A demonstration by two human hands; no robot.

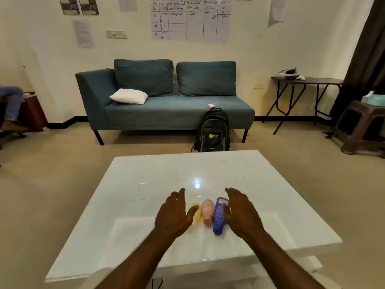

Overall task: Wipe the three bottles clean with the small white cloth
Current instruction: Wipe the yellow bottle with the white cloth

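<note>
Here, side by side on the white table (145,180), lie a yellow bottle (195,215), a pink bottle (207,211) in the middle and a blue bottle (218,217). The left hand (173,215) is just beside the yellow one, fingers straight and apart, with its thumb in front of that bottle. The right hand (239,213) is just beside the blue one, fingers straight too, holding nothing. I cannot tell if the hands touch the bottles. Behind the table, a black backpack (212,132) leans on a blue sofa (166,115) with a white pillow (129,96).

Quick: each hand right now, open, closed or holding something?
Left hand: open, holding nothing, next to the yellow bottle.
Right hand: open, holding nothing, next to the blue bottle.
</note>
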